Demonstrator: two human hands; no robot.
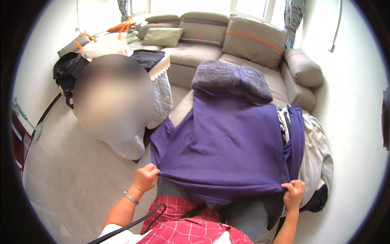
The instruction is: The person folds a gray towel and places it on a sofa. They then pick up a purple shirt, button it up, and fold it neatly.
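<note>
A purple ribbed knit garment [231, 143] lies spread out in front of me, its near edge stretched between my two hands. My left hand [147, 177] grips that edge at its left corner, and my right hand [294, 193] grips it at the right. One purple sleeve hangs out on the left; more purple cloth is bunched on the right. At the far end, a folded grey fuzzy knit garment [225, 79] with purple stripes rests against the purple one. Light grey clothing [315, 146] is heaped beside the right edge.
A grey sectional sofa [195, 55] runs along the windows, with a green patterned cushion [163, 37] on it. At the left, a blurred round patch hides something next to a quilted cloth cover [163, 97]. A black bag [67, 73] and a white bag [106, 45] are behind it.
</note>
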